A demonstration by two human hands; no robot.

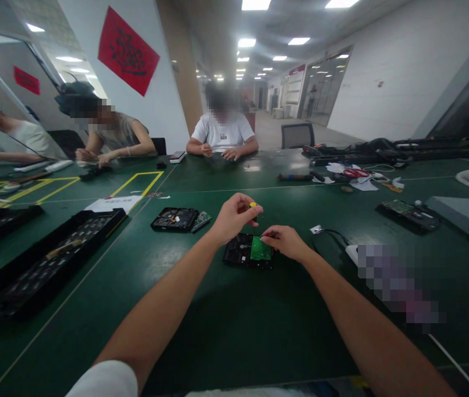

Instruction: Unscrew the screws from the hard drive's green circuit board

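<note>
In front of me a black hard drive point(238, 253) lies with its green circuit board point(261, 249) facing up. My left hand point(236, 215) is closed above the drive's far side, around what looks like a small screwdriver point(253, 205) with a yellow end; most of it is hidden by the fingers. At the board's upper right edge, my right hand point(284, 241) has thumb and fingers pinched together. Whatever sits between those fingertips is too small to make out. Left of the drive lies another opened hard drive point(175, 219), with a loose circuit board point(201, 221) beside it.
Long black trays point(58, 256) stand on the green table point(168, 331) at left. At right lie a blurred-out device point(395, 286) with cables, another drive point(408, 215) and a grey metal box point(461, 214). Tools and cables point(354, 173) lie farther back. Several people sit across the table.
</note>
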